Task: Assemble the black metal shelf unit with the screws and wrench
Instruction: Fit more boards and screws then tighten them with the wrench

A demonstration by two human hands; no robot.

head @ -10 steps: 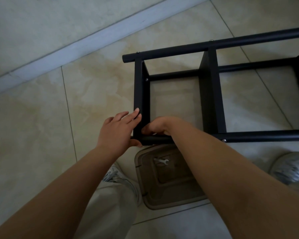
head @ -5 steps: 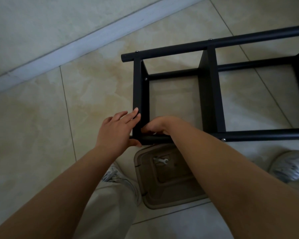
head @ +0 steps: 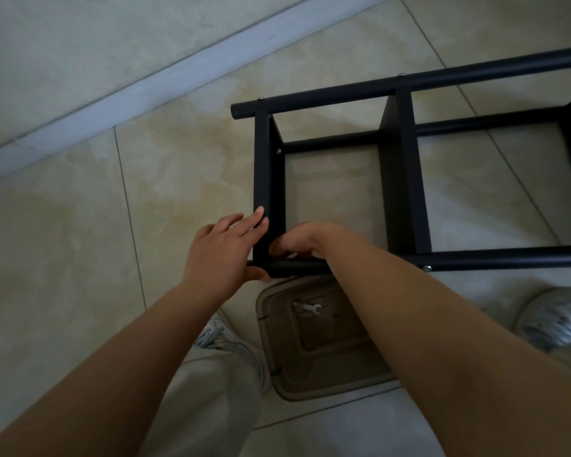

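The black metal shelf unit (head: 399, 179) lies on its side on the tiled floor, its round posts running left to right. My left hand (head: 226, 247) rests with straight fingers against the outer face of the end panel, thumb under the near post's end. My right hand (head: 305, 240) reaches inside the near left corner of the frame with fingers curled there; what they hold is hidden. A small silver wrench (head: 307, 307) lies in a beige plastic tray (head: 323, 384) below the frame. Silver screw heads show on the posts (head: 427, 268).
My two grey shoes stand on the floor, one left of the tray (head: 231, 344), one at the right edge (head: 554, 319). A pale baseboard (head: 145, 80) and wall run diagonally across the upper left. Beige floor tiles spread to the left.
Both hands stay at the near left corner of the frame. The view shifts slightly; nothing else has visibly moved.
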